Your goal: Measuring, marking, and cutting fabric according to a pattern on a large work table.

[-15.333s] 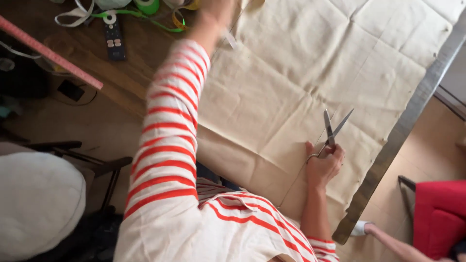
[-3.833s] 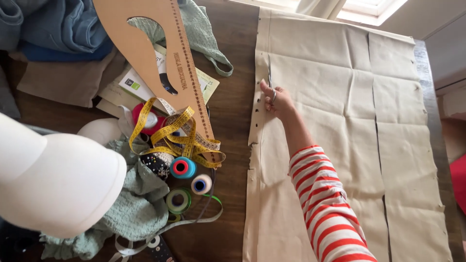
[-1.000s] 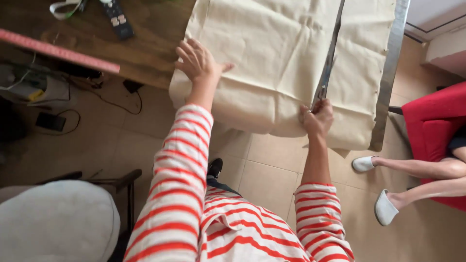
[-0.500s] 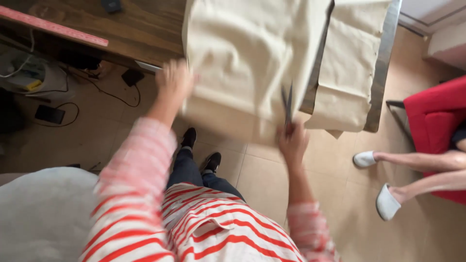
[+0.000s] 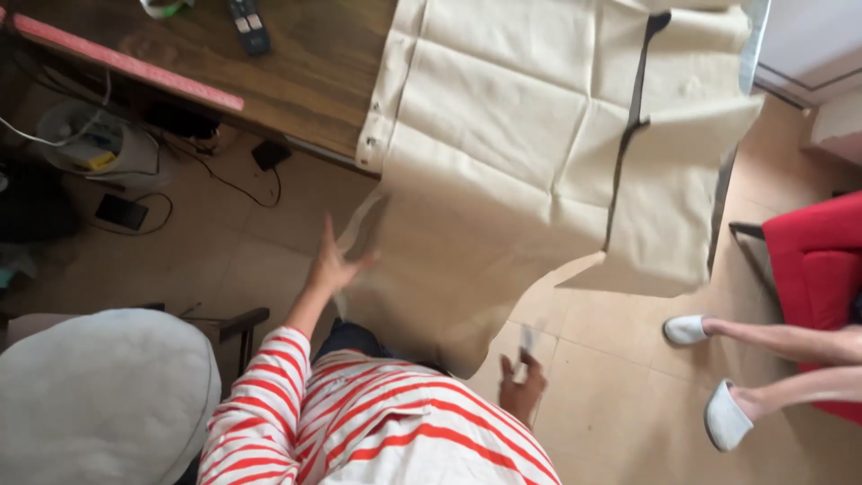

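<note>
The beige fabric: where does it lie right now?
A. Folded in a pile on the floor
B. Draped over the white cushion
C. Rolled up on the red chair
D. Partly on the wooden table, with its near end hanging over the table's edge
D: the beige fabric lies flat on the wooden table and hangs off the near edge, where the left hand touches it.

Dark wooden worktop (image 5: 314, 81) carries cream fabric (image 5: 503, 117) overhanging its near edge, a black remote (image 5: 249, 20), a pink ruler (image 5: 126, 63).
</note>
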